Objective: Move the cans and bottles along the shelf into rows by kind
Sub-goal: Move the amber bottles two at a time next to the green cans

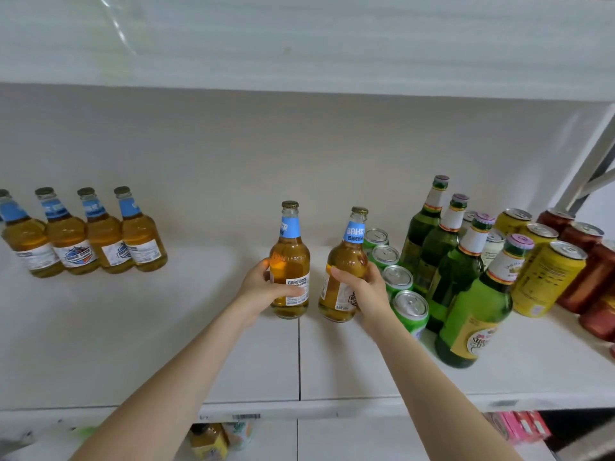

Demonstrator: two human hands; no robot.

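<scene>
The smooth white shelf (166, 327) spreads flat under my fingers, a seam running between my hands. Right of my right fingers stand tall green glass bottles (466, 294), then ribbed-top green cans (411, 311), yellow cans (545, 277) and red cans (585, 281). Far left of my left fingers, four amber bottles (96, 241) form a row. My left hand (263, 287) wraps one round amber bottle (290, 261); my right hand (362, 291) wraps another (342, 271), both upright on the shelf, blue paper collars on slim necks.
</scene>
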